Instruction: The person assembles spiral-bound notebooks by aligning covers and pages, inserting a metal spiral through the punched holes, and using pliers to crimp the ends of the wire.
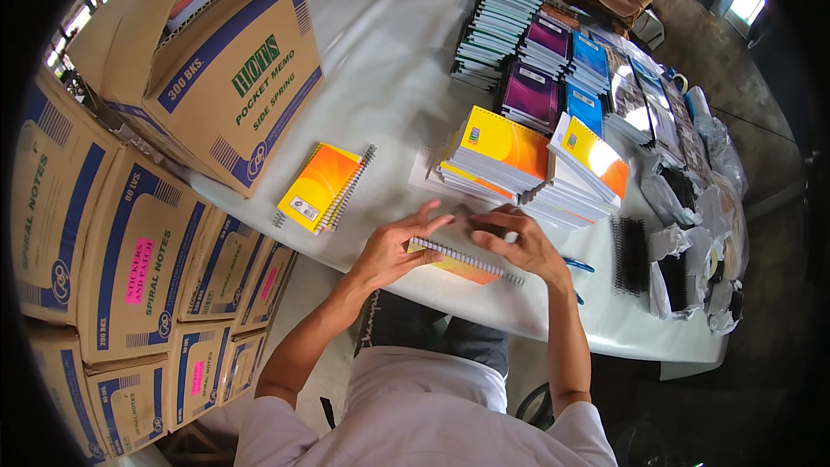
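Both hands, left hand [393, 251] and right hand [519, 242], are gripping one spiral notebook [462, 264], apparently seating its coil; bound notebook stacks [519, 164] are waiting at 12 o'clock, loose coils [631, 255] at 3 o'clock.

An orange spiral notebook [462, 263] lies flat at the table's near edge.

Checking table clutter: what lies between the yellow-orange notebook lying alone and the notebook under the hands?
In the head view, only bare white table separates the lone notebook from the held notebook.
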Motion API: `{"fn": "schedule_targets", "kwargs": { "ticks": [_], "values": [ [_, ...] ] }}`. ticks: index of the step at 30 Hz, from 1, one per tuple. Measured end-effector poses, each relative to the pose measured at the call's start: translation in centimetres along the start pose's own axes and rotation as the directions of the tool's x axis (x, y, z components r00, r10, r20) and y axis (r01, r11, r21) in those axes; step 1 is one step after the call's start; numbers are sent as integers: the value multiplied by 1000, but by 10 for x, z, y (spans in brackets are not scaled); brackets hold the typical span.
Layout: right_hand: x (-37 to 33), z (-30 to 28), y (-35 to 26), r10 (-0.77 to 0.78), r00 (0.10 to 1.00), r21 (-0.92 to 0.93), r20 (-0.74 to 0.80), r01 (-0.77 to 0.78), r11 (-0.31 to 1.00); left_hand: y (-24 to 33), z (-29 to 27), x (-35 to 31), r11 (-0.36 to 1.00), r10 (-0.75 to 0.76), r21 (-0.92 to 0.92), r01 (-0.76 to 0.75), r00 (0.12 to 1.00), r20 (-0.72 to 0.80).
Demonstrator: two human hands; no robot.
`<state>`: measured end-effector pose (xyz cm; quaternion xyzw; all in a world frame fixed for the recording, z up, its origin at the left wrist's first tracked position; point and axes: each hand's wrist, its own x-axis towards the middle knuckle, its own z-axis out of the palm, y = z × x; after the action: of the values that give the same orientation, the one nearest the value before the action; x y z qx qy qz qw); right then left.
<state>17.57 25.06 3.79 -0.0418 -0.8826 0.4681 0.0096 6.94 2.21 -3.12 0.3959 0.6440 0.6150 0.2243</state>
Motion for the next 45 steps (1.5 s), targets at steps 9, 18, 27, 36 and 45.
{"fn": "schedule_targets", "kwargs": {
  "ticks": [9,18,27,36,45],
  "values": [
    [-85,-8,50,-121,959,-593,-258,-58,803,53,-3,-2,929,188,340,-146,977,-96],
    [-139,5,92,-122,863,-668,-490,-282,688,24,52,-21,600,221,791,-119,975,-22],
    [-101,59,-17,-334,898,-552,-286,131,824,35,60,-19,577,220,815,-62,972,-82],
    [-87,29,-44,285,928,305,239,-351,885,32,53,-22,460,317,884,-80,945,-79],
    [-125,-26,53,-9,879,-625,-477,-332,707,62,-76,-22,937,220,325,-131,942,-255]
  ]
}}
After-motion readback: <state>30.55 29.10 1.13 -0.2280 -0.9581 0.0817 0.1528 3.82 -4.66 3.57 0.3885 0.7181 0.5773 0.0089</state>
